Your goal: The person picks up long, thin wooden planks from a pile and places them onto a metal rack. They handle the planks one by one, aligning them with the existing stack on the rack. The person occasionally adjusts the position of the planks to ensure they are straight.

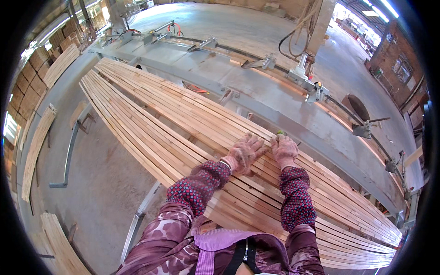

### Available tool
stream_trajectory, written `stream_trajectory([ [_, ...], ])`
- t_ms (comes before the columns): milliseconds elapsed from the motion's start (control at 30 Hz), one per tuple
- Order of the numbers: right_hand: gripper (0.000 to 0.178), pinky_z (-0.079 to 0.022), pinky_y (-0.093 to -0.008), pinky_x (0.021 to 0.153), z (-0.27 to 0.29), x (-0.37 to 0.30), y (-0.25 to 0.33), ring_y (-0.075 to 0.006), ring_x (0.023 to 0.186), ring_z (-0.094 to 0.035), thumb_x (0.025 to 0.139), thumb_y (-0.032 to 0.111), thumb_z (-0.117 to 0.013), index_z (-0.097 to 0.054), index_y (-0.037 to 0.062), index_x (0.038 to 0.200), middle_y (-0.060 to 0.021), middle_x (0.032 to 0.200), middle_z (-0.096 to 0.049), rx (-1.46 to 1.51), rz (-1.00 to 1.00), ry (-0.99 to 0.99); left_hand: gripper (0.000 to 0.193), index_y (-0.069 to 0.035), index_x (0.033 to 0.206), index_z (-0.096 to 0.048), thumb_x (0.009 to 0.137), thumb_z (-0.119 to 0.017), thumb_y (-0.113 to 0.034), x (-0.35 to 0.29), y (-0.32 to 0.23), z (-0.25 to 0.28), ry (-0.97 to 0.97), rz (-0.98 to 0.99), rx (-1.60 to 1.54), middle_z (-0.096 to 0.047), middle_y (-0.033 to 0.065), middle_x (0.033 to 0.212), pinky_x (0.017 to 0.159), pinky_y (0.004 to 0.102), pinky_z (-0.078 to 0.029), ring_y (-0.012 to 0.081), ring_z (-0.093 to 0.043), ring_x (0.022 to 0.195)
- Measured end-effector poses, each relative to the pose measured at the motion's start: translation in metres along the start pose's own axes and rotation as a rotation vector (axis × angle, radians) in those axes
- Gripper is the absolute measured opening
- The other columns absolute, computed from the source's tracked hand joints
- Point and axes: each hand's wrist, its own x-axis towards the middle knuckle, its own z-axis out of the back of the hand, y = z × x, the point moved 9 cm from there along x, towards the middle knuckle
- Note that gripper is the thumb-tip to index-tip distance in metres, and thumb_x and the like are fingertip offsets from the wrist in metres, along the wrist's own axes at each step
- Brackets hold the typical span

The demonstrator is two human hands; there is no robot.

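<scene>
Long, narrow wooden strips lie side by side in bundles, running from upper left to lower right before me. My left hand, in a pinkish work glove, rests on the strips with its fingers stretched and apart. Close by on the right, my gloved right hand reaches over the far strips, fingers extended along their outer edge. A small green spot shows at its fingertips; what it is I cannot make out. Patterned sleeve covers wrap both forearms.
Beyond the strips runs a long grey metal machine bed with several clamps along its far side. More wood stacks stand at the left. An angled metal bar rises beside the strips. A pillar stands behind the machine.
</scene>
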Motion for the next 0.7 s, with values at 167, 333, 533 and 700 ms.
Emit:
stream_trajectory([
  [167,0.041,-0.045,-0.0437,0.096,-0.003,-0.001,-0.005,-0.0302,0.108,-0.063,0.098,0.051,-0.051,-0.065,0.0134,0.108,-0.0113,0.108,-0.068,0.019,-0.051,0.053,0.105,-0.009,0.148,-0.044,0.066,-0.075,-0.065,0.003,-0.002,0.002,0.011,-0.005,-0.028,-0.046,0.0153,0.144,0.120,0.0517,-0.021,0.0350,-0.037,0.138],
  [333,0.039,-0.047,-0.0447,0.093,0.004,-0.003,-0.005,-0.0318,0.104,-0.064,0.098,0.048,-0.052,-0.065,0.0124,0.109,-0.0115,0.106,-0.068,0.060,-0.011,-0.019,0.103,-0.008,0.148,-0.044,0.067,-0.075,-0.064,0.007,-0.003,-0.002,0.070,0.002,0.010,-0.046,0.0165,0.146,0.120,0.0519,-0.021,0.0351,-0.037,0.139],
  [533,0.042,-0.046,-0.0452,0.095,-0.003,-0.002,-0.012,-0.0307,0.107,-0.063,0.097,0.051,-0.052,-0.064,0.0141,0.113,-0.0111,0.110,-0.068,0.047,-0.059,0.062,0.102,-0.009,0.149,-0.043,0.067,-0.077,-0.061,0.010,-0.005,-0.002,0.031,-0.002,-0.016,-0.046,0.0170,0.145,0.120,0.0513,-0.022,0.0351,-0.038,0.140],
  [700,0.043,-0.047,-0.0452,0.095,0.000,-0.001,-0.013,-0.0304,0.108,-0.063,0.097,0.052,-0.051,-0.063,0.0143,0.115,-0.0110,0.112,-0.068,0.042,-0.062,0.084,0.103,-0.010,0.149,-0.042,0.066,-0.080,-0.056,0.012,-0.006,0.000,0.027,0.002,-0.033,-0.047,0.0161,0.143,0.120,0.0504,-0.024,0.0343,-0.039,0.139],
])
